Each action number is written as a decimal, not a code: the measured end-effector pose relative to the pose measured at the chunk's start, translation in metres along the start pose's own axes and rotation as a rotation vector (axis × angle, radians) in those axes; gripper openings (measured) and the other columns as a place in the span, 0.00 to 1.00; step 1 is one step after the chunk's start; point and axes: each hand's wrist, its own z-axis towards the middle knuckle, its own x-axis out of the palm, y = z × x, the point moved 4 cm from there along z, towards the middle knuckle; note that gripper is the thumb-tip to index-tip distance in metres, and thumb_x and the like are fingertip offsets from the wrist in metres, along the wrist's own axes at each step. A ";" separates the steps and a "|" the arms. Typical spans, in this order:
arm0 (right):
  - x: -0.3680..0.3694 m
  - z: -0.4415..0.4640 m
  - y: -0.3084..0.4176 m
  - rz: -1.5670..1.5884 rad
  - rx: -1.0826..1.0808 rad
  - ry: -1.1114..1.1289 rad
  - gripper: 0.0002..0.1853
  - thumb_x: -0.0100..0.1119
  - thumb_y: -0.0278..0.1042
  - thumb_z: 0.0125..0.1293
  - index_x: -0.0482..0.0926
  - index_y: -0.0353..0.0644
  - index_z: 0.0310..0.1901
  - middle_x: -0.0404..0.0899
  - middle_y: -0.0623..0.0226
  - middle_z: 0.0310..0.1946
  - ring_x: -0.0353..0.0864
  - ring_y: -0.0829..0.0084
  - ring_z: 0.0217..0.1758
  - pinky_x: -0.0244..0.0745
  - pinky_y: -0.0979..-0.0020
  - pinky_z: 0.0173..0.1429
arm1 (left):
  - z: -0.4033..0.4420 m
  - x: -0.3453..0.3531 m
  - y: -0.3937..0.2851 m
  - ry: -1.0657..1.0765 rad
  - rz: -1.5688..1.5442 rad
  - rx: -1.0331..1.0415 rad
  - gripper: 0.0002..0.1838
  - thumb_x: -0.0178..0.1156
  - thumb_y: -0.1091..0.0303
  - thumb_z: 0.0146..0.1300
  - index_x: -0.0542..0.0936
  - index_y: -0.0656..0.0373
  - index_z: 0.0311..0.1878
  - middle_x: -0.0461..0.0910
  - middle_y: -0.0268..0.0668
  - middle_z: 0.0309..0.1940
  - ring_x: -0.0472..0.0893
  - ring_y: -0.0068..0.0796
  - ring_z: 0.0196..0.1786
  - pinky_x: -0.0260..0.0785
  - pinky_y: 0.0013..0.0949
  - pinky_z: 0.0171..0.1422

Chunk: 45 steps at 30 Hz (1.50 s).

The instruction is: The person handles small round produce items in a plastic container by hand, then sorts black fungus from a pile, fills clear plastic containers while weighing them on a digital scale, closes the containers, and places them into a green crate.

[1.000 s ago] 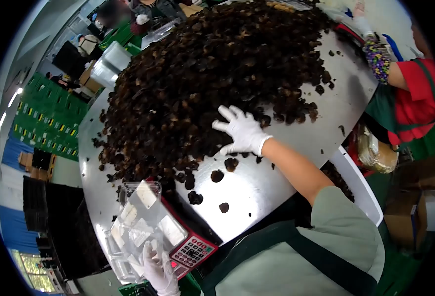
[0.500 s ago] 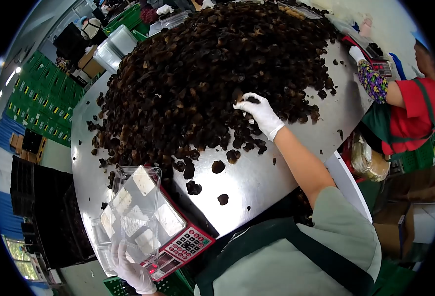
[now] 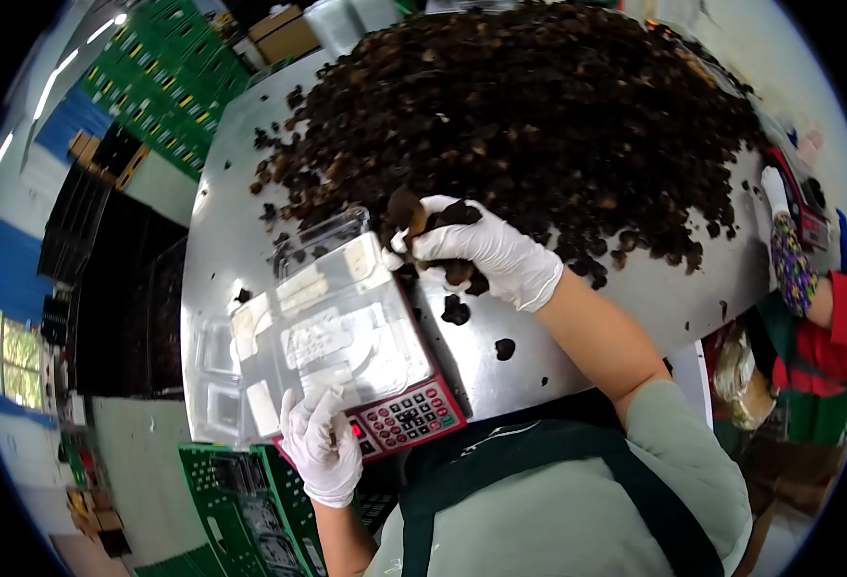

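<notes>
A clear plastic container [image 3: 332, 322] rests on a red-framed digital scale [image 3: 409, 420] with a keypad. My left hand [image 3: 323, 447], in a white glove, is at the near edge of the container, fingers curled against it. My right hand [image 3: 486, 252], gloved too, is closed around several dark wood ear mushrooms [image 3: 406, 210], held just above the far right corner of the scale. Behind it spreads a large heap of wood ear mushrooms [image 3: 539, 115] on the metal table [image 3: 577, 341].
More clear containers [image 3: 220, 375] lie left of the scale. Below the left hand stands a green crate [image 3: 214, 500]. Black crates [image 3: 106, 288] are stacked at left, green ones [image 3: 159, 82] behind. At far right a co-worker's sleeved arm [image 3: 791, 264] reaches toward another scale [image 3: 808, 207].
My right hand has come from the heap toward the scale, now with several mushrooms in it. My left hand stays at the container. The view has turned left.
</notes>
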 end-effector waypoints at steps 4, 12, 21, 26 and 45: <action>0.050 0.025 -0.029 -0.096 0.102 0.149 0.11 0.67 0.31 0.65 0.82 0.42 0.48 0.82 0.73 0.34 0.74 0.87 0.29 0.67 0.82 0.29 | 0.032 -0.018 -0.015 -0.153 -0.012 0.018 0.24 0.64 0.86 0.57 0.81 0.57 0.58 0.84 0.44 0.47 0.83 0.44 0.49 0.72 0.38 0.60; 0.086 0.057 -0.086 -0.947 -0.271 0.440 0.23 0.77 0.40 0.57 0.80 0.41 0.51 0.80 0.66 0.45 0.81 0.69 0.50 0.78 0.67 0.58 | 0.057 -0.010 0.017 -0.204 -0.228 -0.181 0.39 0.55 0.92 0.52 0.69 0.63 0.71 0.70 0.49 0.66 0.74 0.41 0.64 0.69 0.38 0.67; 0.086 0.057 -0.072 -0.385 0.125 0.364 0.24 0.65 0.21 0.62 0.76 0.44 0.60 0.80 0.71 0.47 0.79 0.80 0.50 0.79 0.74 0.53 | 0.045 0.008 0.027 -0.084 -0.339 -0.329 0.36 0.53 0.90 0.58 0.68 0.64 0.73 0.72 0.46 0.59 0.74 0.40 0.61 0.68 0.36 0.66; 0.090 0.058 -0.072 -0.486 0.148 0.343 0.29 0.65 0.19 0.61 0.72 0.46 0.65 0.80 0.69 0.52 0.79 0.77 0.55 0.79 0.72 0.58 | 0.057 0.004 0.022 -0.170 -0.462 -0.347 0.30 0.65 0.80 0.64 0.71 0.62 0.69 0.75 0.42 0.58 0.77 0.35 0.58 0.69 0.36 0.65; 0.102 0.019 -0.043 -1.499 -0.627 0.422 0.40 0.67 0.32 0.57 0.67 0.55 0.74 0.62 0.56 0.75 0.65 0.53 0.74 0.58 0.54 0.80 | 0.020 -0.013 0.039 -0.494 0.021 0.026 0.23 0.66 0.89 0.42 0.80 0.56 0.42 0.83 0.43 0.45 0.84 0.44 0.45 0.77 0.38 0.52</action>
